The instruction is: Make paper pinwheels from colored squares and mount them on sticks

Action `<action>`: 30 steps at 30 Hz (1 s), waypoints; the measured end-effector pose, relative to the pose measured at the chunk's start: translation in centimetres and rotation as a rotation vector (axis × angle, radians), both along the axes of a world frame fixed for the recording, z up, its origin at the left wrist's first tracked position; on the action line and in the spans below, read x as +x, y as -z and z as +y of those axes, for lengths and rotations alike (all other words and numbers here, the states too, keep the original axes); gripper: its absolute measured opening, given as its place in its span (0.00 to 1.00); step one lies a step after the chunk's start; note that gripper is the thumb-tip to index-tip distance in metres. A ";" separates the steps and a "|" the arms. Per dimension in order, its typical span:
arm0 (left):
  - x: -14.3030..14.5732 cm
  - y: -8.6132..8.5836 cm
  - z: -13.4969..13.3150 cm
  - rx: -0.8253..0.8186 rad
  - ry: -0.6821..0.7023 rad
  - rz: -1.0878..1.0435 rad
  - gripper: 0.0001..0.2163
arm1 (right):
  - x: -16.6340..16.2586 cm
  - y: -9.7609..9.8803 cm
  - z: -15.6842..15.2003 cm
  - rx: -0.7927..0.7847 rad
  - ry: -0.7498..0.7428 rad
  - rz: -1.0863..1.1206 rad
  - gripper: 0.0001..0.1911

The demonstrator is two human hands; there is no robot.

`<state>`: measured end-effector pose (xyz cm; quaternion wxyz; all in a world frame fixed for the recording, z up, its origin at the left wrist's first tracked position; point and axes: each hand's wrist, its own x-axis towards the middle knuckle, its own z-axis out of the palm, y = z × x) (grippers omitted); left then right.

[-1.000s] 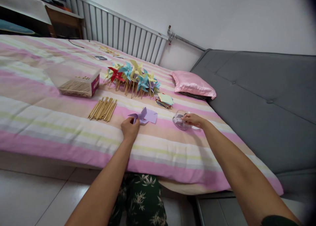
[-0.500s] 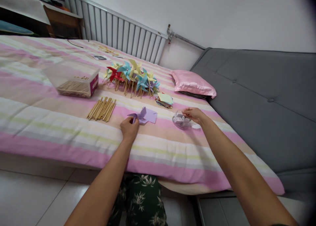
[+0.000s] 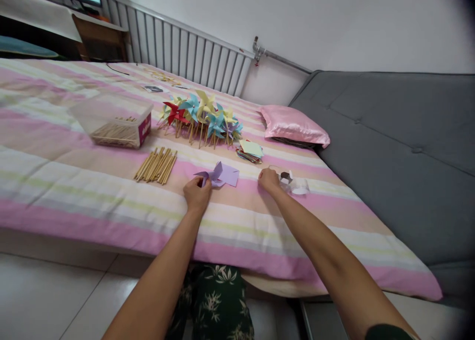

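My left hand pinches a purple paper pinwheel by its lower left part, low over the bed. Just behind the pinwheel a flat purple paper square with cut lines lies on the sheet. My right hand is closed, its fingertips pressed together; whatever they hold is too small or hidden to make out. To the right of that hand, partly covered by it, sits a small clear plastic container, with its clear round lid beside it.
Wooden sticks lie in a bundle at left, before a clear plastic box holding more sticks. Finished pinwheels stand clustered behind. A stack of coloured paper squares and a pink pillow are further right, near the grey headboard.
My right hand has moved left from above the small clear container toward the pinwheel. The left hand keeps its grip on the pinwheel. The view has shifted slightly.
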<state>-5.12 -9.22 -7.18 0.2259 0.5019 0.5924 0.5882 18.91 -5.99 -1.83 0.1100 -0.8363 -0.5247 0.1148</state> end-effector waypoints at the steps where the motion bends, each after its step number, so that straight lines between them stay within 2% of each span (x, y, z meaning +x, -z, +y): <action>1: 0.0 0.0 0.0 0.000 0.000 -0.002 0.08 | -0.1 0.1 0.0 -0.006 -0.004 -0.028 0.17; 6: 0.1 0.0 -0.1 -0.003 0.002 -0.008 0.08 | -0.2 -0.5 -0.8 0.018 -0.064 -0.103 0.15; 11: 0.0 0.1 -0.1 -0.003 0.006 -0.016 0.08 | 1.0 -1.7 -3.6 0.100 -0.065 -0.127 0.12; 17: 0.0 0.0 0.0 -0.015 0.007 -0.019 0.09 | 2.8 -0.4 -6.3 0.081 0.019 -0.113 0.15; 24: 0.0 0.1 0.2 -0.026 -0.003 -0.013 0.10 | 4.5 1.0 -5.1 0.085 0.107 -0.065 0.15; 30: 0.4 -0.1 0.8 -0.045 -0.007 -0.015 0.09 | 5.1 0.5 -2.5 0.018 0.176 0.004 0.15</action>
